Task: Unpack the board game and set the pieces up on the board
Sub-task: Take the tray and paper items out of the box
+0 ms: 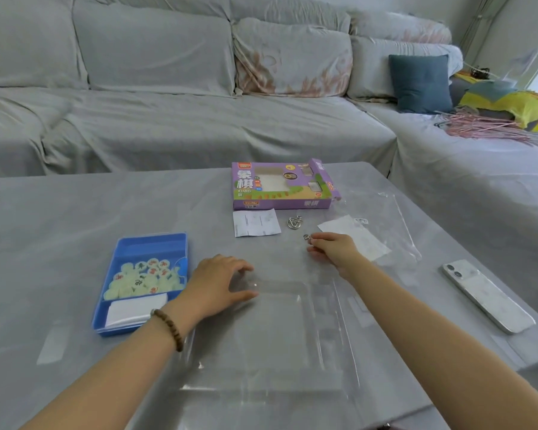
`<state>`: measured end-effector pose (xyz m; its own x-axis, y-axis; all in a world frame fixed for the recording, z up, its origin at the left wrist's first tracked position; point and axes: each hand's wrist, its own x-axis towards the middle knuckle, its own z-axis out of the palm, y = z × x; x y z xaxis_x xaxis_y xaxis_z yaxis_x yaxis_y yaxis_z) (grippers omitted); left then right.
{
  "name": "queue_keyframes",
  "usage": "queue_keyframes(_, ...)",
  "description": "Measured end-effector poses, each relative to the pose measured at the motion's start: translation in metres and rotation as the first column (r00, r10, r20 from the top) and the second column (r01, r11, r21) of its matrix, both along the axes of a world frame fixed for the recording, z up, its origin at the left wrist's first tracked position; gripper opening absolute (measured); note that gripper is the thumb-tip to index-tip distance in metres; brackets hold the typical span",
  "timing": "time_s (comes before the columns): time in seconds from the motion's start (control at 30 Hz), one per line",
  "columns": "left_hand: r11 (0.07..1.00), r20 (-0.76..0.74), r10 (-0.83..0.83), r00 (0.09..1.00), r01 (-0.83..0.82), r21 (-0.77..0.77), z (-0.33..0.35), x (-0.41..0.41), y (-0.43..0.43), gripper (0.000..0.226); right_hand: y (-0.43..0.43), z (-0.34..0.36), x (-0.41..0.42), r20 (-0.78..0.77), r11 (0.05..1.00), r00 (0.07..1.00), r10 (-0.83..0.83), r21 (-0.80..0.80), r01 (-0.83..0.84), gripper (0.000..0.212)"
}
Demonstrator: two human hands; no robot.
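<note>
Grey cloth-covered table (pixel 75 218) bore: purple cardboard game box (pixel 281 186), blue plastic tray w/ pale round pieces (pixel 143 283), clear plastic tray (pixel 271 336), white paper slip (pixel 255 222), white phone (pixel 488 295).

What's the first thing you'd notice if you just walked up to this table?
Probably the purple xiangqi box at the table's far middle, bright against the grey cloth. Next, the blue tray on the left, holding a heap of pale round game pieces. The left hand rests on a clear plastic sheet, and the right hand pinches a small metal ring.
</note>
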<state>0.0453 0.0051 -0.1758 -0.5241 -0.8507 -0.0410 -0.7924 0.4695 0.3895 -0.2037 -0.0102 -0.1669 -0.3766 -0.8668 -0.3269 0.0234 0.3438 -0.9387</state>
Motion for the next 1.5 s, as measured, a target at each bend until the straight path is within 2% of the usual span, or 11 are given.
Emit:
queue_keyframes(0.17, 1.000, -0.075, 0.002, 0.997, 0.000, 0.031, -0.006, -0.001, -0.017, 0.037, -0.042, -0.016, 0.007, 0.069, 0.997, 0.995, -0.071, -0.031, 0.073, 0.026)
queue_keyframes(0.5, 0.991, -0.256, 0.115, 0.960, -0.094, 0.092, 0.009, -0.008, -0.017, 0.021, 0.028, 0.029, -0.023, -0.253, 0.968, 0.940, 0.227, -0.051, -0.247, 0.024)
queue_keyframes(0.6, 0.985, -0.310, 0.172, 0.935, -0.160, 0.063, 0.026, -0.010, -0.019, 0.020, 0.068, 0.041, -0.034, -0.257, 0.959, 0.928, 0.271, -0.011, -0.283, 0.040)
queue_keyframes(0.67, 0.978, -0.337, 0.199, 0.920, -0.206, 0.016, 0.038, -0.012, -0.021, 0.019, 0.087, 0.043, -0.036, -0.215, 0.947, 0.924, 0.315, 0.015, -0.320, 0.051)
queue_keyframes(0.8, 0.950, -0.388, 0.243, 0.889, -0.298, -0.088, 0.060, -0.020, -0.029, 0.025, 0.097, 0.044, -0.032, 0.033, 0.948, 0.952, 0.304, -0.107, -0.299, 0.043)
queue_keyframes(0.93, 0.893, -0.353, 0.280, 0.893, -0.377, -0.246, 0.069, -0.023, -0.040, 0.056, 0.074, 0.045, -0.035, 0.123, 0.975, 0.980, 0.157, -0.177, -0.134, 0.035)
queue_keyframes(1.03, 0.881, -0.457, 0.450, 0.767, -0.466, 0.086, 0.051, -0.025, -0.043, 0.069, 0.050, 0.036, -0.050, 0.116, 0.985, 0.988, 0.100, -0.150, -0.082, 0.034)
queue_keyframes(1.1, 0.835, -0.478, 0.548, 0.686, -0.410, 0.367, 0.031, -0.032, -0.040, 0.068, 0.042, 0.025, -0.062, 0.076, 0.990, 0.993, 0.087, -0.118, -0.077, 0.034)
queue_keyframes(1.17, 0.805, -0.520, 0.574, 0.632, -0.320, 0.500, 0.015, -0.042, -0.032, 0.065, 0.039, 0.013, -0.072, 0.047, 0.995, 0.997, 0.063, -0.085, -0.058, 0.031)
queue_keyframes(1.27, 0.827, -0.567, 0.540, 0.622, -0.266, 0.496, 0.007, -0.064, -0.029, 0.062, 0.040, 0.003, -0.089, -0.005, 0.996, 1.000, -0.027, -0.088, 0.026, 0.031)
queue_keyframes(1.5, 0.846, -0.618, 0.498, 0.608, -0.185, 0.500, 0.017, -0.144, -0.038, 0.056, 0.031, 0.015, -0.168, -0.301, 0.983, 0.939, -0.166, -0.120, 0.135, 0.032)
